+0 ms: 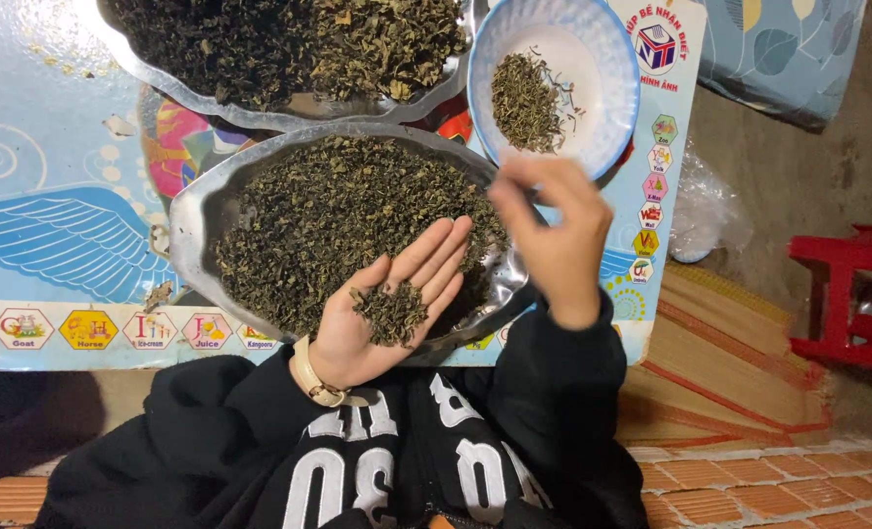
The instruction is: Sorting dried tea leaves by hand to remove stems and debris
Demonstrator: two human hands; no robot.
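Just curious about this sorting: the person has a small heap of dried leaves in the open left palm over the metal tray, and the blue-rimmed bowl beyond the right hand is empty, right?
Not quite: the bowl is not empty. The head view shows a small pile of dried leaves in it. The rest stands: the open left hand holds a small heap over the metal tray, and the bowl lies beyond the right hand.

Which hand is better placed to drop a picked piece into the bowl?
Right. The right hand hangs by the bowl, fingers pinched; the left hand lies palm up over the metal tray, cradling dried leaves.
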